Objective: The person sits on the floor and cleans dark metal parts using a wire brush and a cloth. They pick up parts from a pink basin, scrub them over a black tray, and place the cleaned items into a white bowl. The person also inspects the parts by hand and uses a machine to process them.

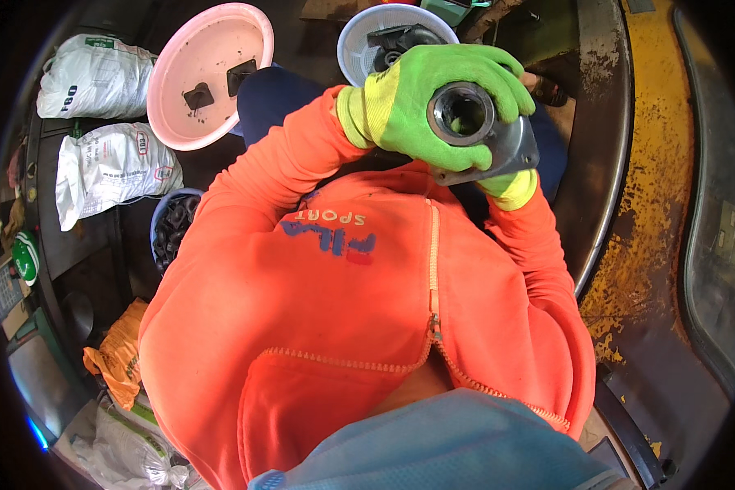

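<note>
A black flanged part (510, 147), with a round hollow collar on a square plate with corner holes, is held up in front of me. My left hand (412, 106), in a green glove with a yellow cuff, wraps its fingers and thumb around the collar. The collar's open end shows between them. Below and behind the plate is my right hand (508, 189), also gloved; only its cuff and a little of the glove show clearly. The plate hides its fingers.
A pink basin (162, 90) at the far left holds two dark square pieces. A pale blue basket (353, 41) holds black parts. White sacks (98, 77) stand left, near a tub of black pieces (174, 229). A worn yellow metal frame (637, 220) rises at right.
</note>
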### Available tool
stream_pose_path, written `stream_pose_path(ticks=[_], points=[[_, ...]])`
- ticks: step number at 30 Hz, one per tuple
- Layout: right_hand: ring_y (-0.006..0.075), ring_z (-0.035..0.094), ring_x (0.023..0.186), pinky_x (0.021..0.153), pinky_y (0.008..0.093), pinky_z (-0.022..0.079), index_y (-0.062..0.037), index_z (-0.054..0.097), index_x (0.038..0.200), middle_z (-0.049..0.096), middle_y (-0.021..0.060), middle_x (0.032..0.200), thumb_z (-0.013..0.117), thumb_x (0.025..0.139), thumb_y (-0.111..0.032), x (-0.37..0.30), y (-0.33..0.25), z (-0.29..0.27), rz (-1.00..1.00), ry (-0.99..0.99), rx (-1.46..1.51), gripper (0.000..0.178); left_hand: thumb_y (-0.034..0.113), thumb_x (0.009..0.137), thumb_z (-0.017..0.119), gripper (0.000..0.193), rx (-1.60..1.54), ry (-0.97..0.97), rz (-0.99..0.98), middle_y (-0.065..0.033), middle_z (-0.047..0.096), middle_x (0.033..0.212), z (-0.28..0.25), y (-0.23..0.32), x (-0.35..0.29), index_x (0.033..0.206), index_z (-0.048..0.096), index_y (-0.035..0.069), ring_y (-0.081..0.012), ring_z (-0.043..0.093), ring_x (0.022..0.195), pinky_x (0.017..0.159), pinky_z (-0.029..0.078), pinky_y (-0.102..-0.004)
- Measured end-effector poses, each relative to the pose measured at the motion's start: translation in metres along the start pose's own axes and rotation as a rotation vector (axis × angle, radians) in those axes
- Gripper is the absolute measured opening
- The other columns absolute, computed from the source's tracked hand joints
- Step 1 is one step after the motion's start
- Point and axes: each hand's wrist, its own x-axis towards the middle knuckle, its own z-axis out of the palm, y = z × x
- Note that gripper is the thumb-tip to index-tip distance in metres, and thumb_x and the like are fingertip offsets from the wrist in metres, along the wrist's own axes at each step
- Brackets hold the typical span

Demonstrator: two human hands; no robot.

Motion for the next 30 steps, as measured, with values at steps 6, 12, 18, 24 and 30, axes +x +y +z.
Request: stream_pose_path(ticks=[6,12,18,24,30], points=[[0.0166,0.055,0.085,0.076,0.0301,0.045,-0.0082,0.056,0.117,0.058,0.0044,0.094,0.065,0.078,-0.032,-0.016,0.008,0.002,-0.017,-0.275,0.219,0.046,0.015,0.059,0.079,0.039,-0.346,-0.352,-0.124,-0.0114,0.066,0.104,-0.004,-0.005,-0.007,0.094,0.065,0.005,-0.0287,0.058,0.107,0.095,0.044,-0.0405],[0.0137,0.052,0.055,0.053,0.0257,0.044,-0.0067,0.055,0.114,0.053,0.0032,0.069,0.041,0.095,-0.038,0.002,0.034,0.037,0.242,-0.618,2.090,0.039,0.021,0.074,0.069,0.039,-0.990,-0.202,-0.062,-0.0139,0.062,0.111,0.007,-0.034,-0.010,0.109,0.060,0.005,-0.0334,0.049,0.119,0.102,0.036,-0.0435],[0.0069,0.025,0.036,0.034,0.0222,0.023,-0.0020,0.056,0.109,0.043,0.0013,0.063,0.034,0.099,-0.048,-0.002,0.031,-0.004,0.504,0.150,2.043,0.052,0.006,0.093,0.047,0.034,-1.245,0.704,-0.475,-0.0144,0.055,0.126,-0.008,-0.048,-0.020,0.126,0.048,-0.001,-0.0256,0.053,0.117,0.098,0.046,-0.0385],[0.0028,0.033,0.043,0.038,0.0184,0.025,0.0021,0.052,0.117,0.060,0.0077,0.092,0.045,0.097,-0.032,0.023,0.004,-0.024,0.666,0.642,0.973,0.041,0.018,0.086,0.061,0.047,-0.850,0.651,-0.775,-0.0155,0.059,0.113,-0.018,-0.056,-0.004,0.128,0.046,0.002,-0.0272,0.060,0.102,0.088,0.051,-0.0374],[0.0041,0.045,0.053,0.043,0.0190,0.031,-0.0027,0.055,0.113,0.060,0.0006,0.086,0.058,0.089,-0.015,0.041,0.016,-0.035,0.653,0.627,1.040,0.028,0.013,0.083,0.062,0.063,-0.611,0.509,-0.487,-0.0140,0.041,0.138,-0.025,-0.040,0.004,0.139,0.035,0.003,-0.0268,0.047,0.121,0.098,0.043,-0.0392]])
